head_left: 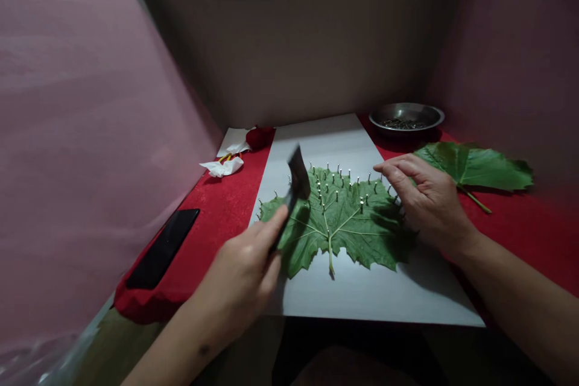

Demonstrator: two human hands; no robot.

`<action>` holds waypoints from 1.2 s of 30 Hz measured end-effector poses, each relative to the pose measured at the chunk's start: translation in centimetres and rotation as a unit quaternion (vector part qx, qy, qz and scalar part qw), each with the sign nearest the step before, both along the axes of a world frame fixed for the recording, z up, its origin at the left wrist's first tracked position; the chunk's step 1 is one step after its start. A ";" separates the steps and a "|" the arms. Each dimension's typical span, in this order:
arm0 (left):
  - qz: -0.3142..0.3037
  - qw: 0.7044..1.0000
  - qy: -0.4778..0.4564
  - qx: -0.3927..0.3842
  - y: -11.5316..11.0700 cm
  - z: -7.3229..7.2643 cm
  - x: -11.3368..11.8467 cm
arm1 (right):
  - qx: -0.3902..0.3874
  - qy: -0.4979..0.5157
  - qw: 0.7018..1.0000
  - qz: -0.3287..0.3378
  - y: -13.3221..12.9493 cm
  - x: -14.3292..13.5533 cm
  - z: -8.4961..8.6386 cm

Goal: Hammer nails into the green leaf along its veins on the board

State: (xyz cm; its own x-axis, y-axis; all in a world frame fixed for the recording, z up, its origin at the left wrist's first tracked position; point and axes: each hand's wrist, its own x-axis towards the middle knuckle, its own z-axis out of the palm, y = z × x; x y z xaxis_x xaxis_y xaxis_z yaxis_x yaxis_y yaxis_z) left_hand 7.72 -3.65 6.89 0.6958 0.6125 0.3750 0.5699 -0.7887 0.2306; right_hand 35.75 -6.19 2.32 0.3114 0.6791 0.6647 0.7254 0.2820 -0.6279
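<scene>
A large green lobed leaf (348,223) lies flat on a white board (316,298), its stem toward me. Many thin nails (337,195) stand upright in its upper half and along its edges. My left hand (244,271) grips the dark handle of a hammer (299,175), whose head is raised above the leaf's left part. Over the leaf's upper right edge is my right hand (425,199), thumb and fingers pinched together close above standing nails. Whatever may be between those fingertips is too small to make out.
A metal bowl (407,105) holding loose nails stands at the back right. Beside my right hand lies a second leaf (493,169). On the red cloth (226,217) at left are a black phone (163,250), crumpled white tissue (221,167) and a red ball-like thing (260,138). Pink sheeting (90,132) flanks the table.
</scene>
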 end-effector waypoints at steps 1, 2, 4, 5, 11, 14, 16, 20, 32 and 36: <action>0.011 1.000 0.021 -0.018 0.5 -0.7 0.1 | -0.001 0.001 1.000 0.003 0.0 0.0 0.0; 0.023 0.999 0.032 -0.033 1.0 -1.2 0.1 | -0.003 0.002 1.000 0.005 0.0 -0.1 -0.1; 0.031 0.997 0.034 -0.054 1.3 -1.5 0.1 | -0.010 0.004 1.000 0.008 0.0 -0.1 -0.2; 0.026 0.998 0.023 -0.055 1.2 -1.2 0.0 | -0.014 0.006 1.000 0.008 0.1 -0.1 -0.2; 0.005 0.999 -0.031 0.008 -1.7 1.3 -0.3 | -0.031 0.003 0.999 0.015 0.2 -0.1 -0.3; 0.011 1.000 0.002 -0.007 -1.8 0.6 0.2 | -0.032 0.004 0.999 0.009 0.2 -0.1 -0.3; 0.020 0.999 0.040 -0.032 -1.1 -0.2 0.5 | -0.034 0.008 0.999 0.004 0.2 -0.1 -0.3; 0.012 0.999 0.030 -0.044 -0.4 0.0 0.3 | -0.037 0.019 0.999 0.009 0.2 0.0 -0.4; 0.022 0.998 0.010 -0.061 -0.2 -0.2 -0.1 | -0.041 0.030 0.999 0.010 0.1 0.0 -0.4; 0.023 0.995 -0.012 -0.097 0.3 0.0 -0.6 | -0.043 0.030 0.999 0.011 0.2 0.1 -0.4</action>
